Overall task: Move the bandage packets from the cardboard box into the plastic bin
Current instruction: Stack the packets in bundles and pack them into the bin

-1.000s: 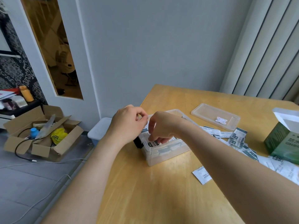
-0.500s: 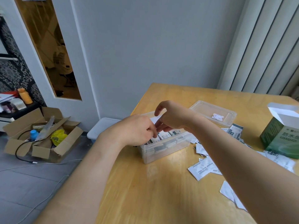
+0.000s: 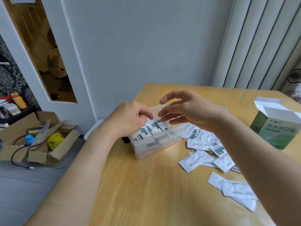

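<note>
1. Leftmost, on the floor beside the table [image 3: 146,193], sits a brown carton [image 3: 39,144] with its flaps open, holding a yellow bag, a blue cap and a black cable.
2. The left hand [image 3: 128,119] comes in from the lower left, forearm stretched over the table edge, knuckles up, its fingers curled down into the plastic bin [image 3: 156,144]. The thumb and fingers are pinched on a white bandage packet [image 3: 150,117] at the bin's near-left side, so this grip is closed on the packet.
3. The plastic bin is clear and rectangular, near the table's left edge. Inside it a row of packets [image 3: 151,129] stands on edge, white with dark green printed panels, packed close together (more lie flat beneath them, seen through the wall).
4. The right hand [image 3: 190,110] hovers above the bin's far-right side, palm turned leftward, fingers spread and slightly bent, thumb apart from them. Its grip is open and holds nothing.
5. Right of the bin, loose packets [image 3: 203,144] lie scattered on the table, some face up with green print, some showing plain white backs; a few more lie nearer the camera, partly under the right forearm.
6. Farthest right stands the cardboard box [image 3: 275,131], green with white lettering, its white top flaps open.
</note>
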Tool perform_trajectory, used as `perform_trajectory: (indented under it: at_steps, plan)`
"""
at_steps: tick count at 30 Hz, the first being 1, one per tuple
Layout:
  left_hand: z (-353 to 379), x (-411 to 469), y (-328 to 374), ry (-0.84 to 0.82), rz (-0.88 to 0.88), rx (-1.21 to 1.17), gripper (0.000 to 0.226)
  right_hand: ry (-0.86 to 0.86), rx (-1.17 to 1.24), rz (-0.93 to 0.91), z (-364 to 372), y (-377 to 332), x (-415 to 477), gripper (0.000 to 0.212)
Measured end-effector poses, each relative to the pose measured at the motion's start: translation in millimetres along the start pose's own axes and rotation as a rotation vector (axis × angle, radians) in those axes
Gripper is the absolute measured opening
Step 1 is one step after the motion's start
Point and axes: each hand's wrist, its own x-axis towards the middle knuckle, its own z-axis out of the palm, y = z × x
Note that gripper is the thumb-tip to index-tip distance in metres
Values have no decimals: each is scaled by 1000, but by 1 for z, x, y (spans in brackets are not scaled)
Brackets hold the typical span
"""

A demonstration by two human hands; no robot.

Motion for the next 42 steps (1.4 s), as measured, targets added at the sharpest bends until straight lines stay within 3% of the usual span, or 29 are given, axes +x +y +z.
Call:
perform_trajectory:
  at_steps: [2, 3, 6, 11, 15, 18, 22, 27, 33, 36, 40, 42]
  plan:
    - [2, -4, 16, 190, 88, -108, 34, 28, -3, -22, -14, 2, -16, 12]
    - [5, -6, 27, 209, 130, -140, 34, 37, -28, -25, -22, 4, -24, 11]
    - [24, -12, 63, 49, 222, -111, 31, 64, -156, 2, -42, 19, -46, 12]
    - [90, -1, 93, -256, 211, 115, 35, 123, -538, 80, -72, 67, -71, 16]
    - [139, 12, 95, -362, 173, 291, 57, 147, -899, 191, -88, 104, -87, 50]
    - [150, 12, 96, -365, 104, 323, 59, 135, -939, 245, -88, 123, -94, 64]
    - [150, 8, 102, -182, 159, 343, 47, 263, -808, 162, -93, 131, -98, 48]
    - [151, 5, 98, -77, 71, 65, 48, 535, -558, -2, -91, 132, -95, 13]
    - [140, 7, 94, 135, -51, -267, 20, 739, 21, 72, -103, 128, -101, 20]
    - [138, 7, 95, 148, -70, -481, 13, 693, 225, 176, -99, 124, -102, 15]
    - [141, 7, 95, 103, -136, -713, 5, 511, 202, 248, -93, 125, -103, 16]
    - [141, 7, 97, 79, -148, -781, 6, 436, 300, 235, -89, 124, -103, 16]
